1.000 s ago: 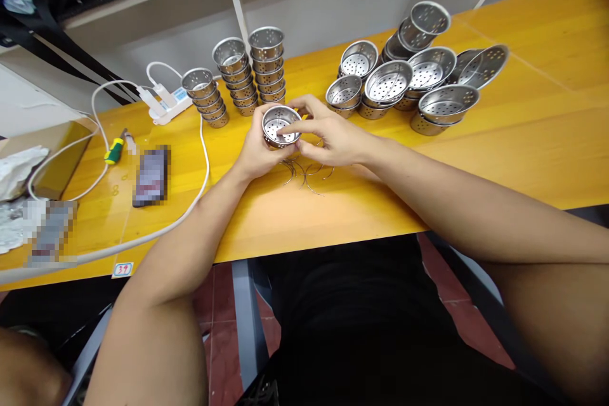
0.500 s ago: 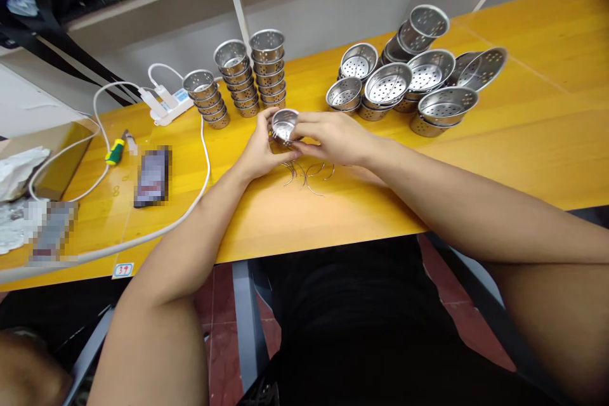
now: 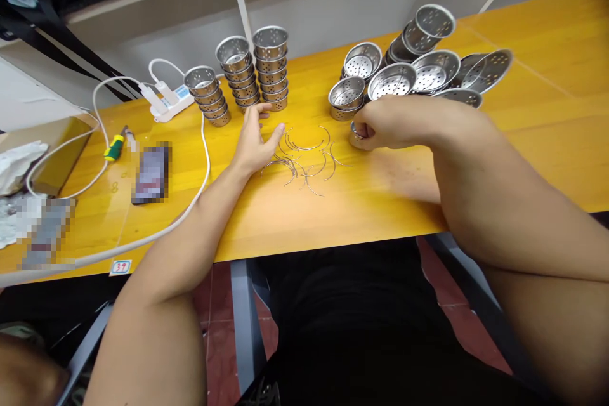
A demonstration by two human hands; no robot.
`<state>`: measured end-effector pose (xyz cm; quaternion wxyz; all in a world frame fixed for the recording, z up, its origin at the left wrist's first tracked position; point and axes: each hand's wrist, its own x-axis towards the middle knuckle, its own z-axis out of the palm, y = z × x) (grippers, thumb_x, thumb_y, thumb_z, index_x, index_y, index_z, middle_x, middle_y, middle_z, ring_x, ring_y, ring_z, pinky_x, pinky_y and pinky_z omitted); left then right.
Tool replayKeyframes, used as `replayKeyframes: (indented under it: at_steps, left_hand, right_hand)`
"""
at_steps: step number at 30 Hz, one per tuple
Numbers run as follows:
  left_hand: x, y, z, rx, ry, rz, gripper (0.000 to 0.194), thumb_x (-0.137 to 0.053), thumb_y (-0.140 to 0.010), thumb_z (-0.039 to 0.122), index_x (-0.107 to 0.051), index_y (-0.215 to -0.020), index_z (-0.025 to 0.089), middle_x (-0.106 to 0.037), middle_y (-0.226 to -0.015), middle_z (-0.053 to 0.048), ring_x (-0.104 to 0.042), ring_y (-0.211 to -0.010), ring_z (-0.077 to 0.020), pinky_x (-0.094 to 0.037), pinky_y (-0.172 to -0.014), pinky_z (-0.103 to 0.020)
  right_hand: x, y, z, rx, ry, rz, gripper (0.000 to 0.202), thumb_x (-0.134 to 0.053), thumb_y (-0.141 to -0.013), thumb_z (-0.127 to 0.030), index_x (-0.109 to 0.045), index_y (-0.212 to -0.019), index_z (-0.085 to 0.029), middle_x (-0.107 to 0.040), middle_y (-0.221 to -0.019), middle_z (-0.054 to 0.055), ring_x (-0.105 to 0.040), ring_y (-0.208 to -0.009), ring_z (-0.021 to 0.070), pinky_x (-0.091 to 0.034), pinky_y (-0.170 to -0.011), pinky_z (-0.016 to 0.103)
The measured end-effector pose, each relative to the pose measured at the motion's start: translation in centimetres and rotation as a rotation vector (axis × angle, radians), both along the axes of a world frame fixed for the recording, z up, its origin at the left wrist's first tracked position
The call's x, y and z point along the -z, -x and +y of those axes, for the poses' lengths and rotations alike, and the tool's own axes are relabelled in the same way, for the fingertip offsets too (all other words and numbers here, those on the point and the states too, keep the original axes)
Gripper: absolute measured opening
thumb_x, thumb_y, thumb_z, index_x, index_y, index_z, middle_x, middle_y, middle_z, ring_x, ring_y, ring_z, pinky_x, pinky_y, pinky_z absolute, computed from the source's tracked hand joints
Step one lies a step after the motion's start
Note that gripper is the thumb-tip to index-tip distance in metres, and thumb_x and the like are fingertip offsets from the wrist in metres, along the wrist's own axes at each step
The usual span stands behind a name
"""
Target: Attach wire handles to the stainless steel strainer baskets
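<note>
My right hand (image 3: 390, 124) is closed on a small metal cup (image 3: 358, 136), just in front of a group of perforated metal baskets (image 3: 346, 95) at the right; its fingers partly cover the cup. My left hand (image 3: 259, 143) holds nothing, thumb and fingers apart, beside several thin curved wires (image 3: 304, 165) lying loose on the table. Behind it rise stacks of perforated metal cups (image 3: 273, 70), with another stack (image 3: 207, 95) a little further left.
On the yellow table (image 3: 285, 222) at the left are a white power strip (image 3: 174, 103) with cables, a green and yellow screwdriver (image 3: 114, 148), a blurred phone (image 3: 151, 174) and a cardboard box (image 3: 64, 158). A grey wall stands behind.
The metal cup has left my left hand and moved right in my right hand, to the front of the baskets. My left hand has opened, and more of the wires show.
</note>
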<state>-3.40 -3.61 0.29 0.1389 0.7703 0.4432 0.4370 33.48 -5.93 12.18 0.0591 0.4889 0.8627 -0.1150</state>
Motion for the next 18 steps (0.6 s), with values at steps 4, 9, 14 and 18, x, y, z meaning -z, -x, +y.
replayKeyframes:
  at_steps: [4,9,14,18]
  left_hand:
    - [-0.2,0.1,0.0,-0.043,-0.023,-0.014,0.054,-0.083,-0.110,0.053,-0.060,-0.154,0.030,-0.072,-0.158,-0.015,-0.078,-0.138,-0.0312,-0.067,-0.126,-0.053]
    - [-0.7,-0.2,-0.4,-0.059,-0.044,-0.018,0.044,-0.083,-0.107,0.044,-0.067,-0.145,0.028,-0.075,-0.150,-0.014,-0.078,-0.134,-0.0300,-0.068,-0.124,-0.052]
    - [-1.0,-0.2,-0.6,-0.058,-0.047,-0.009,0.039,-0.082,-0.107,0.042,-0.069,-0.141,0.027,-0.076,-0.148,-0.015,-0.078,-0.133,-0.0312,-0.068,-0.124,-0.054]
    - [-1.0,-0.1,-0.5,-0.047,-0.040,0.001,0.036,-0.082,-0.108,0.041,-0.069,-0.140,0.028,-0.076,-0.150,-0.014,-0.077,-0.136,-0.0306,-0.067,-0.126,-0.054]
  right_hand:
    - [2.5,-0.9,2.2,0.010,-0.035,0.039,0.056,-0.097,-0.098,-0.045,-0.053,-0.066,-0.028,-0.045,-0.059,-0.001,-0.043,-0.058,0.0175,-0.038,-0.061,0.042]
    - [1.6,0.5,1.8,0.148,-0.071,-0.056,0.052,-0.091,-0.092,-0.018,-0.048,-0.066,-0.029,-0.046,-0.058,-0.001,-0.047,-0.056,0.0191,-0.045,-0.062,0.043]
    - [0.3,1.8,0.7,0.188,-0.088,-0.123,0.050,-0.088,-0.092,-0.014,-0.048,-0.068,-0.029,-0.045,-0.059,-0.001,-0.046,-0.055,0.0190,-0.040,-0.059,0.041]
    - [0.6,1.4,1.2,0.187,-0.101,-0.103,0.042,-0.087,-0.095,-0.014,-0.056,-0.071,-0.028,-0.047,-0.058,-0.001,-0.047,-0.059,0.0204,-0.042,-0.062,0.042]
